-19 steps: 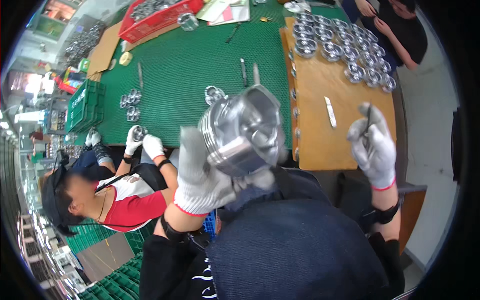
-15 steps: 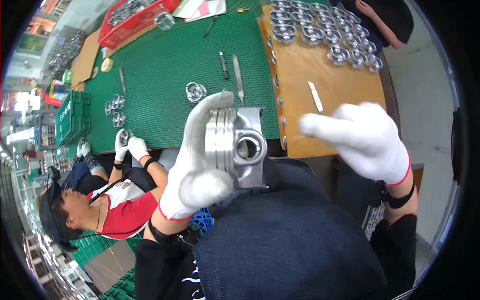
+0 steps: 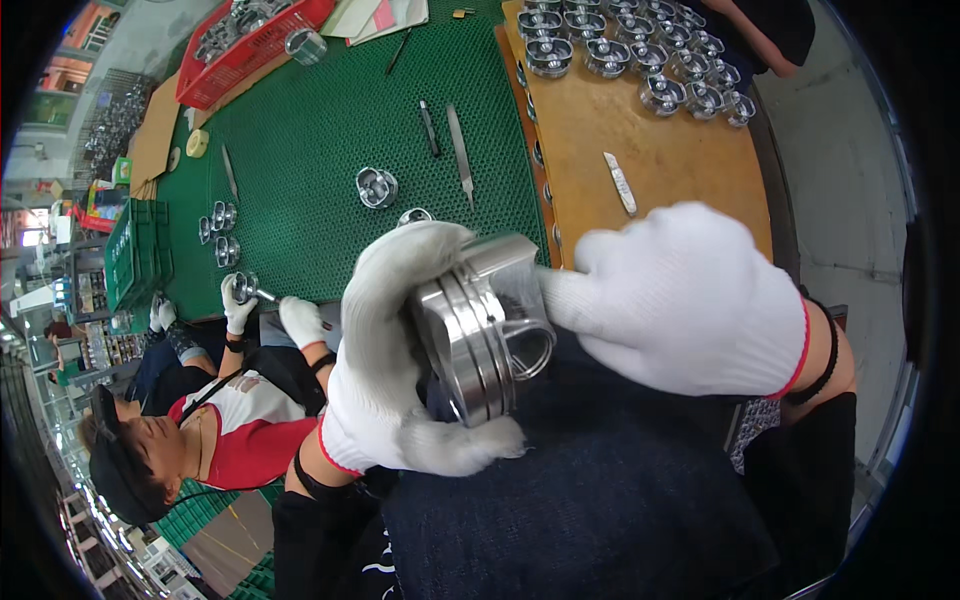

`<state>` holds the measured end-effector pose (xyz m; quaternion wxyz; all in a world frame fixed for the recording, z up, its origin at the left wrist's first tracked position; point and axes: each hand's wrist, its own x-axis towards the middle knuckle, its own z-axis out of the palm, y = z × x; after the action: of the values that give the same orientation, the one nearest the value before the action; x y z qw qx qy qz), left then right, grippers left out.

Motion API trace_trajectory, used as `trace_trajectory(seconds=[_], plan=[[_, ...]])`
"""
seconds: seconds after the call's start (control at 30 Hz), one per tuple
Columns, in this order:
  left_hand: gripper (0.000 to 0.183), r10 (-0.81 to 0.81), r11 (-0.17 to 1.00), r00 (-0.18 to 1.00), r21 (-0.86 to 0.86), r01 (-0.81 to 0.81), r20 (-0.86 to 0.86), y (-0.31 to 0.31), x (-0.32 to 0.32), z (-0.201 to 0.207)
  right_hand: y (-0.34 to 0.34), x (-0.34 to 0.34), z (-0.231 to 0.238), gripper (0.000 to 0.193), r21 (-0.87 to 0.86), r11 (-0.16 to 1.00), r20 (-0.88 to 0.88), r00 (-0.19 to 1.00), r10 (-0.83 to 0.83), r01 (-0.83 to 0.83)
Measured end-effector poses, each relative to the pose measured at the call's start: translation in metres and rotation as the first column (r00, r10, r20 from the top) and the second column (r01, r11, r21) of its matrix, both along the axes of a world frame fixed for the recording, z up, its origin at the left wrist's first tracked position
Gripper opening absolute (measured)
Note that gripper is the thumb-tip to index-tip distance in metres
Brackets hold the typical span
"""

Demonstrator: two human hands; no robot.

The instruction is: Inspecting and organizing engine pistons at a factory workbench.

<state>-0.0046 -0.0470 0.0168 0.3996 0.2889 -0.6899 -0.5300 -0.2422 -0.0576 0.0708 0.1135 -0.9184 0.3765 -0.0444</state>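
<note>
My left hand (image 3: 375,350), in a white knit glove with a red cuff, grips a shiny metal piston (image 3: 470,350) between fingers and thumb. The ring grooves lie toward my palm, and the skirt with its round pin hole faces right. My right hand (image 3: 695,300), gloved alike, points one finger left against the skirt end; its tip is hidden by the piston. The other fingers of that hand are curled, with nothing visible in them. Just beyond my left hand, a piston (image 3: 377,187) stands on the green mat (image 3: 310,140), and another (image 3: 414,215) shows partly behind my fingers.
A flat file (image 3: 459,155) and a black pen (image 3: 429,127) lie on the mat. Rows of pistons (image 3: 608,57) and a white cutter (image 3: 620,183) rest on the brown board (image 3: 590,130). A red crate (image 3: 245,45) stands far left. A co-worker (image 3: 240,430) sits at left.
My right hand has moved left until its finger meets the piston. The held piston has tilted in my left hand. The co-worker's hands have moved apart.
</note>
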Motion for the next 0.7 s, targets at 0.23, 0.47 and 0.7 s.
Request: trace_trajectory(seconds=[0.23,0.47,0.7], plan=[[0.082,0.402,0.814,0.891,-0.362,-0.454,-0.213,-0.006,-0.014,0.004,-0.015,0.004,-0.028,0.029,0.532,0.847,0.616,0.698,-0.366,-0.025],[0.106,0.275,0.664,0.927,0.747,0.008,-0.254,-0.009,-0.006,-0.011,-0.02,-0.032,-0.027,0.037,0.305,0.952,0.77,0.598,-0.224,-0.036],[0.131,0.117,0.993,0.952,0.002,-0.122,0.282,-0.026,0.002,-0.013,-0.026,-0.007,-0.031,0.022,-0.378,0.924,0.113,0.994,-0.005,0.048]])
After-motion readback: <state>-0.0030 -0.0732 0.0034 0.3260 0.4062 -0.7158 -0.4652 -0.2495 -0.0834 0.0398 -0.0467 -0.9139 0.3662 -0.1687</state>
